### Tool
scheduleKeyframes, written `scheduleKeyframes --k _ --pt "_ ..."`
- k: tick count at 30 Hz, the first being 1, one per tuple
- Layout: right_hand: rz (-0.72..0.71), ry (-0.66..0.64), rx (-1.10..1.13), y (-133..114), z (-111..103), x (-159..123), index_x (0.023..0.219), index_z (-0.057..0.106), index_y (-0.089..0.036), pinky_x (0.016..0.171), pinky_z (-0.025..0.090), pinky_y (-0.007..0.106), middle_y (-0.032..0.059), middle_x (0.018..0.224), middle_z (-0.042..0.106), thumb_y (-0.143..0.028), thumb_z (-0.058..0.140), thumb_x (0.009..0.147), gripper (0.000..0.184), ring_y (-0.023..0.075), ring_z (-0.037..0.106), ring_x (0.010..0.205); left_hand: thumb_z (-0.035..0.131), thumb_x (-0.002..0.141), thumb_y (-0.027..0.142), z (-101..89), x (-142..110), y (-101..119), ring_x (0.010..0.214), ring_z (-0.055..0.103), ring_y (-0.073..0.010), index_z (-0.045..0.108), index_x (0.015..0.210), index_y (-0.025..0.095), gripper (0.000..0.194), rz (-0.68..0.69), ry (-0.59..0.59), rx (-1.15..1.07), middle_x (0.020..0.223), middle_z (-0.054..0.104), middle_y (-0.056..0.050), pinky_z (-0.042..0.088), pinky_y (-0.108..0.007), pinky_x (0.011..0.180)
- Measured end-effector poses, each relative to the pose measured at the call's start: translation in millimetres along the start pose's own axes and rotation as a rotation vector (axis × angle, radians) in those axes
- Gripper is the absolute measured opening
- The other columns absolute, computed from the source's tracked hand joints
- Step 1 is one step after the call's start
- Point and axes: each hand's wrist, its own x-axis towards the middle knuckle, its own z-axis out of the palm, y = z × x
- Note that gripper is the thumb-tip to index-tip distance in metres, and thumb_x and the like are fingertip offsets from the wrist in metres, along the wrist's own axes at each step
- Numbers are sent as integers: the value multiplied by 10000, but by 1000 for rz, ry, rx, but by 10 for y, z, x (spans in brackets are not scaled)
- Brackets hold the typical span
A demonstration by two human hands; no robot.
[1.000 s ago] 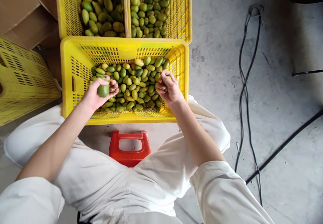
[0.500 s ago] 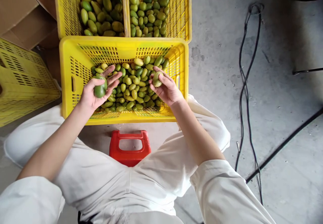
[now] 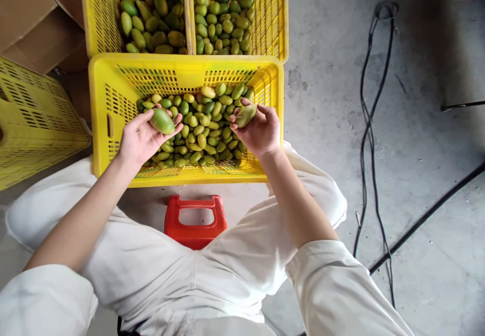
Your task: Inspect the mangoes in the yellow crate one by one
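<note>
My left hand (image 3: pixel 140 136) is turned palm up over the near yellow crate (image 3: pixel 185 63), holding a smooth green oval fruit (image 3: pixel 162 122) between the thumb and the fingers. On the right, a duller olive-green oval fruit (image 3: pixel 246 116) rests in the curled fingers of my right hand (image 3: pixel 261 131), also palm up. Below both hands, many smaller green and yellowish oval fruits (image 3: pixel 202 129) cover the crate's floor. Their exact kind cannot be told.
Behind stands another yellow crate (image 3: pixel 284 22), split by a divider (image 3: pixel 188 15), with larger green fruits (image 3: pixel 151 22) on its left side. A yellow crate (image 3: pixel 38 124) and cardboard (image 3: pixel 26 12) are at left. A red stool (image 3: pixel 195 232) sits between my legs; black cables (image 3: pixel 367 118) lie on the floor.
Both hands have rolled the fruits over, so other sides of them face up. My right hand has shifted slightly right and turned its palm further up.
</note>
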Motion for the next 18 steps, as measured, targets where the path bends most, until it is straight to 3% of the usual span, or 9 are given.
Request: scheduleKeyframes --k 4,7,10,12,14,16,18 --pt "-6 -5 -19 -5 24 2 1009 585 -262 733 590 273 -14 913 688 -409 703 814 271 147 676 869 544 932 270 -35 24 7 534 586 -59 604 819 212 140 -9 30 8 745 638 -1 504 -139 505" --pt "29 0 -71 38 21 -4 966 580 -254 619 572 231 -26 835 657 -437 751 797 302 119 650 739 521 945 286 -48 42 46 422 469 -27 607 811 228 170 19 74 -14 728 625 15 400 -110 385" --pt "45 44 -76 71 4 -4 807 513 -239 505 528 198 -52 700 561 -470 803 746 375 94 586 616 508 920 224 -82 70 40 632 640 -65 600 791 215 159 92 144 -49 810 681 -9 539 -120 587" --pt "32 63 -56 71 -10 1 770 476 -234 488 516 179 -64 691 541 -413 849 700 419 80 572 602 522 882 184 -112 82 9 946 701 -129 593 787 210 121 147 125 -35 981 725 -26 593 -231 840" --pt "6 81 -78 60 -25 8 807 487 -242 478 511 177 -62 754 583 -354 866 678 415 85 592 630 550 843 159 -135 81 -23 1231 613 -194 589 783 218 93 197 54 20 1219 699 -7 551 -392 1007" --pt "-18 88 -127 50 -39 12 854 502 -260 453 491 181 -55 814 617 -341 861 680 408 99 605 648 588 818 151 -144 70 -36 1347 527 -231 598 784 230 86 217 -9 70 1369 631 28 509 -467 1056" --pt "-24 78 -152 46 -47 13 858 504 -265 429 461 182 -52 803 616 -372 855 683 407 104 592 631 616 819 147 -136 58 -27 1288 580 -213 617 804 235 89 197 -32 66 1371 630 25 539 -388 1018"
